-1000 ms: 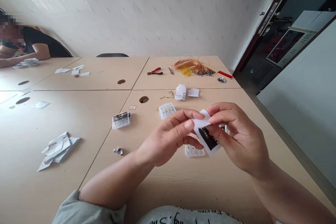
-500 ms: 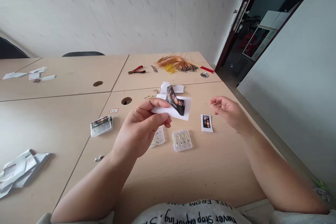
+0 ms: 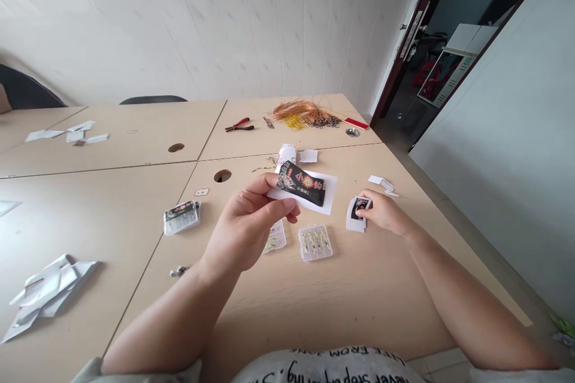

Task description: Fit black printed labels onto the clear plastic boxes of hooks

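My left hand [image 3: 242,227] is raised over the table, thumb and fingers pinching a black printed sticker [image 3: 303,185] on white backing paper. The sticker's lower edge curls off the backing. At the small stack of sticker sheets [image 3: 356,224] on the right, my right hand [image 3: 385,213] has its thumb and fingers closed on a black-labelled sticker sheet; the sheets there are slightly fanned. Below the left hand lies a clear plastic box [image 3: 315,243] holding several yellowish fishing rigs. A second clear box [image 3: 275,237] beside it is partly hidden by my left hand.
A labelled clear box [image 3: 182,218] sits to the left. Red-handled pliers [image 3: 239,125], copper-coloured wire strands [image 3: 305,111] and a metal-rimmed hole [image 3: 352,132] are at the back. Paper scraps [image 3: 383,185] lie right; white paper strips [image 3: 51,287] lie left.
My right hand has moved down and left onto the sticker stack, which is now fanned. White scraps now show beyond that hand. The sticker in my left hand lies flatter against its backing.
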`<state>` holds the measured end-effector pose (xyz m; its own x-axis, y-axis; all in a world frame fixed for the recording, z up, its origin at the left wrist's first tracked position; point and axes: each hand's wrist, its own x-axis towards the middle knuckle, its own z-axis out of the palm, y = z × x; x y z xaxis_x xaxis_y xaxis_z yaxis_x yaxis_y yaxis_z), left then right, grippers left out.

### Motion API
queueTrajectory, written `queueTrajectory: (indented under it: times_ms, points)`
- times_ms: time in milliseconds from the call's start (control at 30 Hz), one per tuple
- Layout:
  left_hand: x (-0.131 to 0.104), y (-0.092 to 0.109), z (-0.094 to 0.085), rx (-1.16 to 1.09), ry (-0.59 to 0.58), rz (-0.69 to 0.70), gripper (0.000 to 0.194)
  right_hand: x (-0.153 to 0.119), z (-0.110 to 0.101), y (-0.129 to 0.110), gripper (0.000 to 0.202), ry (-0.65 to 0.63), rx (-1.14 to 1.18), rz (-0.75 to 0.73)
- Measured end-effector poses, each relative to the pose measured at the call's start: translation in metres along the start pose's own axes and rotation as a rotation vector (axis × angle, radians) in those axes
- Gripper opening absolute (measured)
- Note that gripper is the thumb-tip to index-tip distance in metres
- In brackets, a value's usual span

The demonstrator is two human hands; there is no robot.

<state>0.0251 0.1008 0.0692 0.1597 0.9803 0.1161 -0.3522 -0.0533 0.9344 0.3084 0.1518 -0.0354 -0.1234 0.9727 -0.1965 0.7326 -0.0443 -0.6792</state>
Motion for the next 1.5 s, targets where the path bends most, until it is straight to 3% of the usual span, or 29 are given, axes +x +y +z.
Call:
queueTrajectory:
  times_ms: [267,433,600,733,867,1033,1367,1500]
  points:
    - [-0.001,0.003,-0.002,0.004,-0.076,-0.004,0.011,0.005,-0.008,-0.019,0.027,0.014,0.142,-0.093]
    - [0.0,0.0,-0.004,-0.045,-0.18,-0.101,0.011,-0.005,-0.02,-0.054,0.044,0.158,0.17,-0.211]
    - [0.001,-0.005,-0.007,-0.133,-0.255,-0.166,0.015,-0.04,-0.03,-0.116,0.045,-0.005,0.408,-0.456]
    - [0.0,-0.005,-0.008,-0.173,-0.284,-0.177,0.017,-0.055,-0.022,-0.141,0.027,-0.088,0.562,-0.54]
    - [0.0,-0.006,-0.008,-0.168,-0.314,-0.134,0.017,-0.058,-0.015,-0.14,0.018,-0.07,0.627,-0.534]
    - [0.002,-0.01,-0.008,-0.135,-0.314,-0.128,0.018,-0.059,-0.014,-0.135,0.02,-0.098,0.681,-0.508]
    - [0.003,-0.013,-0.007,-0.048,-0.329,-0.07,0.02,-0.068,-0.004,-0.139,0.01,0.161,0.604,-0.577]
    - [0.011,-0.012,-0.014,0.169,-0.222,0.092,0.029,-0.066,-0.004,-0.138,0.006,0.261,0.494,-0.6]
